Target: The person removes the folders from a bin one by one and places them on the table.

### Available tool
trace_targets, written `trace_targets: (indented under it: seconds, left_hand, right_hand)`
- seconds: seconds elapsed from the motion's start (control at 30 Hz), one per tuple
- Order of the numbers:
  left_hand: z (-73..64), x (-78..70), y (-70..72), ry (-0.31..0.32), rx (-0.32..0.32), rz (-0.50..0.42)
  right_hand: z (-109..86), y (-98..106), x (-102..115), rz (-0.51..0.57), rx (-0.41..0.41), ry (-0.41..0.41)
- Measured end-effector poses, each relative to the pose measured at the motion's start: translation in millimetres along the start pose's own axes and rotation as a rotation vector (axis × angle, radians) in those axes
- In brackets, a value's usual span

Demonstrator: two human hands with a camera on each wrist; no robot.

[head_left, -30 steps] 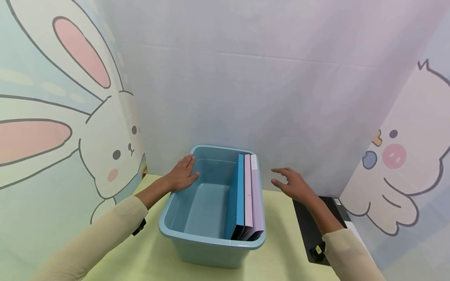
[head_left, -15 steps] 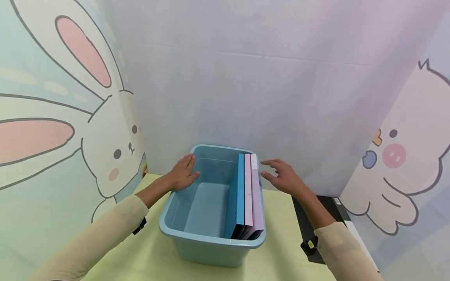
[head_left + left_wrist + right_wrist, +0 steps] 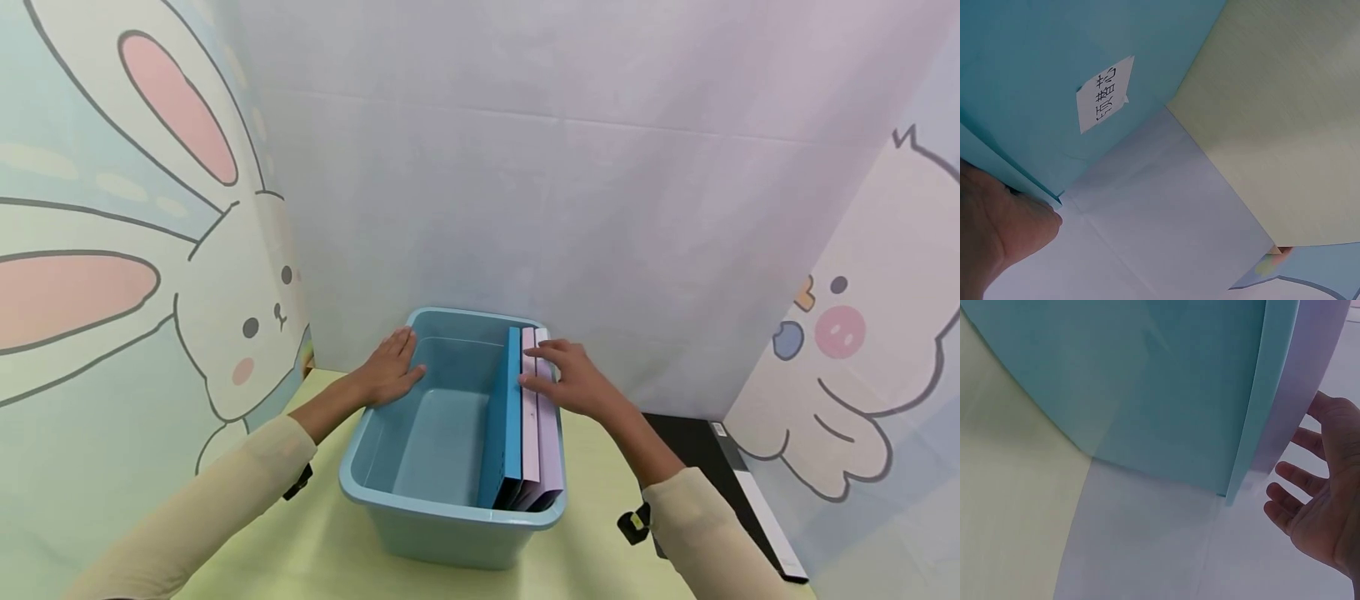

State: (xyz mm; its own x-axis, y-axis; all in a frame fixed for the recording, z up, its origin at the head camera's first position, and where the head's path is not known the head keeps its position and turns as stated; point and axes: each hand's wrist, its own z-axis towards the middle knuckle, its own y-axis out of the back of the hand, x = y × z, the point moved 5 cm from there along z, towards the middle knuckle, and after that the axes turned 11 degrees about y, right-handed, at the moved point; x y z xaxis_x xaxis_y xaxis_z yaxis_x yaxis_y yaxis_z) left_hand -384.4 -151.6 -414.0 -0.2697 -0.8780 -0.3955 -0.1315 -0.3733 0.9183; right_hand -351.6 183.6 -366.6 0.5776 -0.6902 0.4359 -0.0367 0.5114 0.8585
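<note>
A light blue plastic bin [image 3: 450, 533] holds a blue binder [image 3: 513, 417], a pink binder [image 3: 529, 425] and a lilac binder [image 3: 551, 450], standing upright side by side along its right wall. My left hand [image 3: 385, 377] rests on the bin's left rim, fingers extended. Over the far part of the binders is my right hand [image 3: 573, 382], fingers spread and slightly bent, fingertips overlapping the pink and lilac spines. From the right wrist view, the right hand [image 3: 1329, 494] has its fingertips right at the lilac binder's [image 3: 1294, 394] edge, with nothing gripped.
A black binder [image 3: 686, 437] with a white strip lies flat on the pale yellow table [image 3: 600, 508] at the right, partly behind my right forearm. A white label [image 3: 1104, 97] is stuck to the bin's outer wall. Printed cloth walls surround the back and sides.
My right hand has moved left from beside the bin to over the pink and lilac binders. The left hand, the bin and the binders have stayed in place.
</note>
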Motion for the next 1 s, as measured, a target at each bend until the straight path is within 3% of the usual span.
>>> trace_targets:
  seconds: [0.23,0.47,0.77,1.0]
  left_hand:
    - [0.4,-0.4,0.0,0.008,0.006,0.003]
    - [-0.5,-2.3,1.3,0.007,0.007,0.001]
    - [-0.6,-2.1,2.0,0.013,0.001,0.011]
    - [0.0,-2.3,1.3,0.007,0.002,0.012]
  right_hand:
    - [7.8,-9,10,-0.065,0.033,-0.020]
    - [16.2,-12,21,-0.108,0.059,0.021]
    - [31.0,-18,40,-0.171,0.151,0.057]
    - [37.8,-27,48,-0.225,0.220,0.028]
